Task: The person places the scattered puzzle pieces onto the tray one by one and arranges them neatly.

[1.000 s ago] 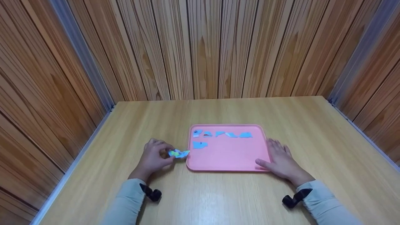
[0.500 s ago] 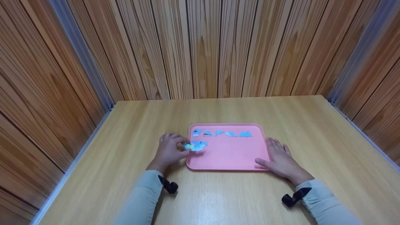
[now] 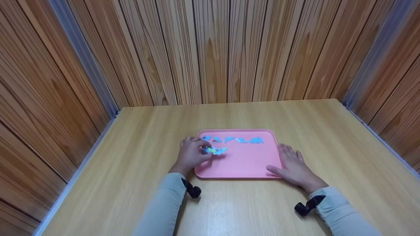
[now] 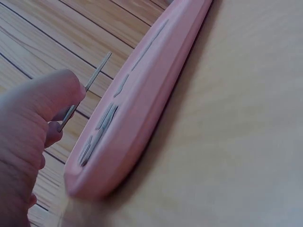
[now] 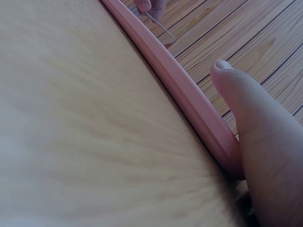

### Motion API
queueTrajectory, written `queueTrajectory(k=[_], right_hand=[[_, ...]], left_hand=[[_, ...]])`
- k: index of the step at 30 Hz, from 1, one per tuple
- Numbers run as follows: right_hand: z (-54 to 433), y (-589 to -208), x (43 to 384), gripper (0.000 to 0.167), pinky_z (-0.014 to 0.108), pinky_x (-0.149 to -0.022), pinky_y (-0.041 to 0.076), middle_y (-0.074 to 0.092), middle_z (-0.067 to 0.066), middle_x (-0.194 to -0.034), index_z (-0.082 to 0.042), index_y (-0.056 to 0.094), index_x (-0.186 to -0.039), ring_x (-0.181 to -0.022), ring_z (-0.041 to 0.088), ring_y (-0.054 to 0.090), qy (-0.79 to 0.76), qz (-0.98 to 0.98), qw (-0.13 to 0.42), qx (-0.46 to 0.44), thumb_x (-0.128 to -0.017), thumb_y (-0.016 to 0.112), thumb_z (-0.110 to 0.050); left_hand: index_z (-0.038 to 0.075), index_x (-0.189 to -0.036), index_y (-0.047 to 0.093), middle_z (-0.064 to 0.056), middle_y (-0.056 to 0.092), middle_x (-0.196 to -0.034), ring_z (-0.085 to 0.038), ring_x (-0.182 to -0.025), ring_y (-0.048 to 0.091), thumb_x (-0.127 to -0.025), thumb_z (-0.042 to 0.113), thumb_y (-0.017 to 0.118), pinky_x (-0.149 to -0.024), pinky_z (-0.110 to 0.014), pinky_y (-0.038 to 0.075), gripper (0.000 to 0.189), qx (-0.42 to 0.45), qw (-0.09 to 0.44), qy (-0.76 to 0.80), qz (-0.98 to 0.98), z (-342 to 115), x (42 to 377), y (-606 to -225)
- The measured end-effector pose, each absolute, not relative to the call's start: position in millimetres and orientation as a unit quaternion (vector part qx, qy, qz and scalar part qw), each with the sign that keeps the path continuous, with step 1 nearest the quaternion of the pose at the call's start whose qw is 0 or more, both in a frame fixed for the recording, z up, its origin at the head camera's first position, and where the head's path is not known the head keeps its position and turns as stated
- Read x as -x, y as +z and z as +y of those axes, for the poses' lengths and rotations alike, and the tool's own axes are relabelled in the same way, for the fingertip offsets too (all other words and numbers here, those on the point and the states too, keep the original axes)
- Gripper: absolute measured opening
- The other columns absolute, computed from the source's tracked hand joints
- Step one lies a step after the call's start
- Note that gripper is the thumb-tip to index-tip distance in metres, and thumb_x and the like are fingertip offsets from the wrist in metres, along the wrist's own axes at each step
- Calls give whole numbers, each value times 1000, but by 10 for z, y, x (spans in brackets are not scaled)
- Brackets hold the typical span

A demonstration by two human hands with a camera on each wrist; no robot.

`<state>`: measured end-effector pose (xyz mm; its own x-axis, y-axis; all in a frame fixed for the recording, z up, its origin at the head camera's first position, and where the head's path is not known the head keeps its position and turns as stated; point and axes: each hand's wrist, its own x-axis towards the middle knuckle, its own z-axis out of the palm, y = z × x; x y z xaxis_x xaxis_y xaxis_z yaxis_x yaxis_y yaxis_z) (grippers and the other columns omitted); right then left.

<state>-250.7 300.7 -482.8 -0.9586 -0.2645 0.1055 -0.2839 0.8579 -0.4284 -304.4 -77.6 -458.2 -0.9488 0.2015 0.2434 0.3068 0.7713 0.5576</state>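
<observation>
My left hand [image 3: 193,154] pinches a blue and green jigsaw puzzle piece [image 3: 216,150] between thumb and fingers above the left part of a pink tray [image 3: 242,167]. Edge-on in the left wrist view, the held puzzle piece [image 4: 97,72] shows as a thin strip raised over the tray. Several blue puzzle pieces [image 3: 241,140] lie in a row along the tray's far side; the second-row piece at the left is hidden behind the hand and held piece. My right hand [image 3: 293,165] rests at the tray's right edge, fingers straight, with its thumb [image 5: 236,85] over the near right corner.
The tray sits on a light wooden table [image 3: 147,131]. Wood-panelled walls [image 3: 213,52] enclose it at the back and both sides. A black wrist camera [image 3: 193,191] juts from the left sleeve, another black camera [image 3: 305,209] from the right.
My left hand has moved right with the puzzle piece, from the table left of the tray to above the tray's left part. The right hand has stayed at the tray's right edge.
</observation>
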Motion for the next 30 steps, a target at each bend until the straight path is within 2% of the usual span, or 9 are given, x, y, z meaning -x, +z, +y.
queueTrajectory(k=[4, 16, 24, 30], right_hand=[[2991, -4830, 2506, 107, 67, -115, -1, 16, 35, -160, 14, 13, -154, -149, 52, 8, 223, -964, 21, -142, -93, 58, -61], [2992, -4820, 2516, 109, 65, -116, -2, 15, 34, -161, 13, 11, -155, -150, 51, 6, 219, -965, 18, -140, -93, 57, -63], [2990, -4826, 2507, 109, 65, -116, -2, 14, 34, -161, 13, 11, -155, -150, 51, 6, 222, -965, 16, -140, -93, 57, -63], [2993, -4812, 2501, 109, 65, -116, -2, 14, 34, -162, 12, 10, -156, -150, 51, 5, 223, -965, 12, -134, -92, 57, -64]], left_hand=[[27, -101, 77, 10, 65, -104, -22, -120, 46, -77, 38, 83, -116, -54, 18, 27, 139, 81, -289, -944, -669, 3085, -4598], [25, -101, 77, 13, 62, -95, -18, -109, 45, -80, 37, 82, -113, -54, 19, 25, 145, 70, -269, -950, -416, 3184, -4581], [24, -97, 78, 9, 60, -91, -19, -105, 42, -81, 37, 81, -109, -53, 22, 21, 140, 69, -256, -954, -294, 3214, -4621], [26, -97, 78, 11, 59, -94, -19, -107, 42, -81, 41, 80, -108, -52, 21, 22, 129, 57, -254, -957, -233, 3230, -4667]])
